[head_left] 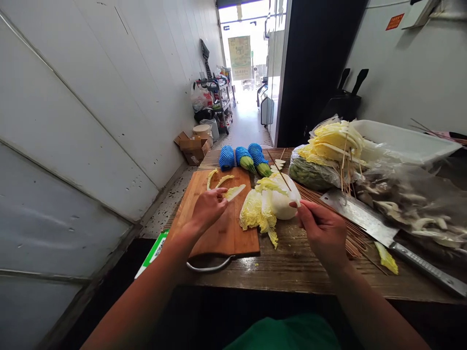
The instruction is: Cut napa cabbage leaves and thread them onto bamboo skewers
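My left hand [209, 206] is over the cutting board [233, 238], its fingers closed on the end of a cut piece of napa cabbage leaf [235, 192]. Two thin curved leaf strips [224, 180] lie on the board just beyond it. In my right hand [323, 228], thumb and fingers pinch the pale end of a cabbage leaf together with a thin bamboo skewer [279, 170] that slants up to the left. Behind that leaf sits a round white object [284, 204], partly covered. Loose yellow cabbage leaves [257, 211] lie beside the board, left of my right hand.
Several green vegetables in blue foam nets [242, 158] lie at the table's back. On the right are loose skewers [352, 243], a cleaver [359, 214], skewered cabbage [337, 138] on a bagged green vegetable, bagged mushrooms [416, 204] and a white tub [401, 141].
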Demonstrator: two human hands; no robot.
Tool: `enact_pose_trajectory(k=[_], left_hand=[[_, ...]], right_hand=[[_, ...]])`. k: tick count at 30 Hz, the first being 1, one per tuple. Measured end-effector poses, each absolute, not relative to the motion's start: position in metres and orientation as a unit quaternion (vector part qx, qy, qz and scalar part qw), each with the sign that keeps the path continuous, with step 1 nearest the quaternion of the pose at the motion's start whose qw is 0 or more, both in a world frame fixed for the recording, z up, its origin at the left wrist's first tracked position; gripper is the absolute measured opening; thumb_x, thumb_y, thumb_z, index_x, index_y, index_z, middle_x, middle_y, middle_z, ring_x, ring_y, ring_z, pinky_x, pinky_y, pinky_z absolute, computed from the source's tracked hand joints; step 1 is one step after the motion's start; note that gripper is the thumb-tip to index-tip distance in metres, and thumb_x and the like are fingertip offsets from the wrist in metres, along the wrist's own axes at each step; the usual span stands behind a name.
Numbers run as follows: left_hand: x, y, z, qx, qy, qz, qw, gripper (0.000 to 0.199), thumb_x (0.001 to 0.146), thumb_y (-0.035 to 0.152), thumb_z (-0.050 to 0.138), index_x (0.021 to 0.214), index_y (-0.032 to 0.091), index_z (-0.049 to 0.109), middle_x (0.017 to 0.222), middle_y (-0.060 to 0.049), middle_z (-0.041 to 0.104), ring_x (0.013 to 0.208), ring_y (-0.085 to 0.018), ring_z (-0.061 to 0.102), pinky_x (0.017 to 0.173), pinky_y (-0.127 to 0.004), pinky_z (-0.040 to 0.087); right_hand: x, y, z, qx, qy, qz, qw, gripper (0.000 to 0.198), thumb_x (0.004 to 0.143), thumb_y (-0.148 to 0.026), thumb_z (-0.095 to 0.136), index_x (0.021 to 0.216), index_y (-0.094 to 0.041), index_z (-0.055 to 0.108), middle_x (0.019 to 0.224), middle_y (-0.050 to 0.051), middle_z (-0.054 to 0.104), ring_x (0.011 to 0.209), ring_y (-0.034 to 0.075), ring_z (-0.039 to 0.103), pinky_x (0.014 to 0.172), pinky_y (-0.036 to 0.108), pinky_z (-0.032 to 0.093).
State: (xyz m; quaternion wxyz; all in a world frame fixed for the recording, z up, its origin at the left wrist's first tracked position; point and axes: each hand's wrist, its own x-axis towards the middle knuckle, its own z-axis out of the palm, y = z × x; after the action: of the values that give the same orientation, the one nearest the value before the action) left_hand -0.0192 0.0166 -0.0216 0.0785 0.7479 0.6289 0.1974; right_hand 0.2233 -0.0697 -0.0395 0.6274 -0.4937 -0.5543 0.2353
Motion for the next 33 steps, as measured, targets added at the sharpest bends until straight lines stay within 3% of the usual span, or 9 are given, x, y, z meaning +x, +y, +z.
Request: enact_pose_trajectory(k=[4,10,13,17,19,22,26,29,33], left_hand=[[-0.055,-0.01,-0.011,0.715,0.639,0.245,0.146,0.038,0.073,0.029,0.047,0.103,0.017,0.067,0.085,-0.003,0.071,0.071,-0.016,0.062,0.066,-0.024,0.047],[-0.094,-0.035,-0.01,0.714,0.64,0.198,0.205,0.043,0.075,0.036,0.045,0.11,0.018,0.063,0.069,0.0,0.067,0.06,-0.014,0.059,0.057,-0.023,0.045],[-0.1,-0.04,-0.021,0.692,0.685,0.178,0.143,0.044,0.076,0.039,0.046,0.109,0.017,0.064,0.073,-0.004,0.07,0.065,-0.018,0.063,0.062,-0.026,0.047],[-0.106,-0.044,-0.039,0.695,0.697,0.163,0.064,0.042,0.076,0.041,0.05,0.105,0.016,0.066,0.095,-0.009,0.071,0.083,-0.022,0.064,0.076,-0.03,0.047],[-0.107,-0.045,-0.042,0.701,0.689,0.169,0.07,0.038,0.075,0.038,0.051,0.103,0.017,0.067,0.1,-0.008,0.07,0.089,-0.022,0.064,0.079,-0.03,0.047],[-0.102,-0.043,-0.037,0.703,0.678,0.211,0.052,0.029,0.077,0.035,0.051,0.094,0.019,0.069,0.096,-0.005,0.071,0.087,-0.02,0.064,0.079,-0.028,0.047],[-0.079,-0.019,-0.02,0.675,0.678,0.267,-0.118,0.032,0.084,0.032,0.044,0.102,0.017,0.065,0.097,-0.008,0.067,0.088,-0.021,0.061,0.077,-0.029,0.046],[-0.057,0.013,-0.019,0.7,0.651,0.201,-0.213,0.036,0.089,0.026,0.034,0.113,0.015,0.059,0.105,-0.011,0.061,0.094,-0.022,0.058,0.078,-0.031,0.043],[-0.037,0.047,-0.037,0.778,0.588,0.096,-0.2,0.035,0.091,0.024,0.031,0.106,0.014,0.061,0.095,-0.01,0.062,0.088,-0.021,0.058,0.071,-0.028,0.043]], right_hand=[[0.222,-0.07,-0.043,-0.488,-0.58,0.218,0.615,0.021,0.082,-0.032,0.057,0.086,-0.016,0.07,0.062,0.001,0.063,0.053,0.013,0.056,0.051,0.024,0.044],[0.21,-0.071,-0.049,-0.444,-0.71,0.138,0.528,0.018,0.084,-0.025,0.054,0.09,-0.02,0.07,0.08,0.004,0.072,0.07,0.017,0.066,0.064,0.026,0.052],[0.199,-0.072,-0.06,-0.405,-0.797,0.077,0.441,0.021,0.087,-0.021,0.049,0.092,-0.019,0.069,0.086,0.007,0.072,0.073,0.017,0.067,0.067,0.025,0.051],[0.191,-0.073,-0.072,-0.41,-0.847,0.026,0.338,0.022,0.087,-0.019,0.048,0.09,-0.018,0.07,0.079,0.007,0.072,0.062,0.016,0.065,0.056,0.023,0.046],[0.193,-0.073,-0.071,-0.403,-0.837,0.024,0.368,0.021,0.087,-0.018,0.049,0.091,-0.018,0.069,0.077,0.007,0.072,0.061,0.016,0.064,0.056,0.023,0.045],[0.204,-0.074,-0.062,-0.431,-0.766,0.016,0.477,0.018,0.084,-0.019,0.053,0.093,-0.019,0.069,0.077,0.006,0.071,0.063,0.017,0.065,0.059,0.025,0.047],[0.221,-0.078,-0.046,-0.538,-0.606,0.004,0.586,0.017,0.082,-0.026,0.057,0.094,-0.02,0.068,0.07,0.004,0.068,0.06,0.018,0.062,0.058,0.028,0.048],[0.228,-0.082,-0.04,-0.56,-0.53,-0.002,0.636,0.018,0.082,-0.028,0.058,0.093,-0.02,0.069,0.063,0.003,0.064,0.055,0.016,0.058,0.054,0.028,0.046],[0.234,-0.086,-0.041,-0.577,-0.514,-0.025,0.634,0.019,0.081,-0.03,0.059,0.094,-0.02,0.069,0.071,0.005,0.067,0.059,0.017,0.06,0.058,0.03,0.047]])
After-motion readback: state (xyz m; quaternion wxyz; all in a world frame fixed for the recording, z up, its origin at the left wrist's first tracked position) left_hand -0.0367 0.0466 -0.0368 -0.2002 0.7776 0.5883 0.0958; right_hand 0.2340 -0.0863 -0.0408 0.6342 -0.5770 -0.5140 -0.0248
